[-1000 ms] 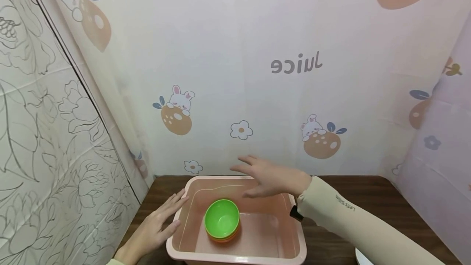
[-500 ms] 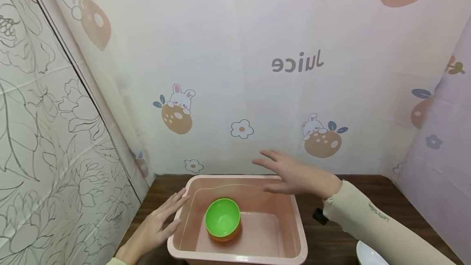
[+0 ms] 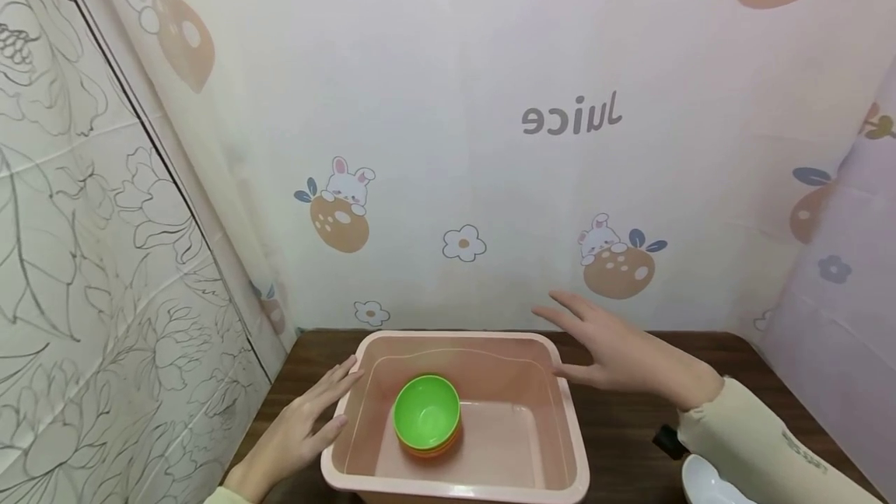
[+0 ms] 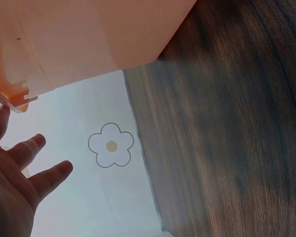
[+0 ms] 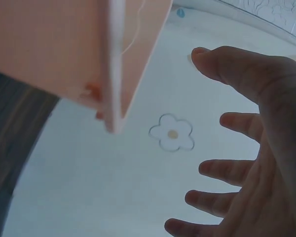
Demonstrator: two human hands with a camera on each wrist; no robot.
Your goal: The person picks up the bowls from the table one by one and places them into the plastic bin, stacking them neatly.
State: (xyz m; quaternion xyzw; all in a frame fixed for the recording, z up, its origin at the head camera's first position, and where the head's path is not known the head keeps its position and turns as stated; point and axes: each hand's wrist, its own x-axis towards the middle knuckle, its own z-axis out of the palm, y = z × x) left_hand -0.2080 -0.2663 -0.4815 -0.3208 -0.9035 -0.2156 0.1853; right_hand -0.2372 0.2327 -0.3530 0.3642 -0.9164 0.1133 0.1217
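Note:
A pink plastic tub (image 3: pixel 490 492) stands on the table in the head view. Inside it, toward the left, sits a small stack of bowls, a green bowl (image 3: pixel 427 413) on top of an orange one (image 3: pixel 428 453). My left hand (image 3: pixel 297 426) rests its straight fingertips on the tub's left rim; the left wrist view shows fingers (image 4: pixel 50 178) spread beneath the rim's corner. Over the tub's far right corner, my right hand (image 3: pixel 619 344) is held with fingers spread and nothing in them. In the right wrist view its thumb (image 5: pixel 232 64) and fingers stand apart from the tub wall (image 5: pixel 49 49).
A white dish (image 3: pixel 707 482) lies at the lower right, partly under the right sleeve (image 3: pixel 763 438). The dark wooden table (image 3: pixel 630 442) shows right of the tub. Printed curtains (image 3: pixel 448 138) hang behind and on both sides.
My right hand has moved right, from above the tub's middle to its right edge. More of the white dish shows. The left hand and the bowls have stayed in place.

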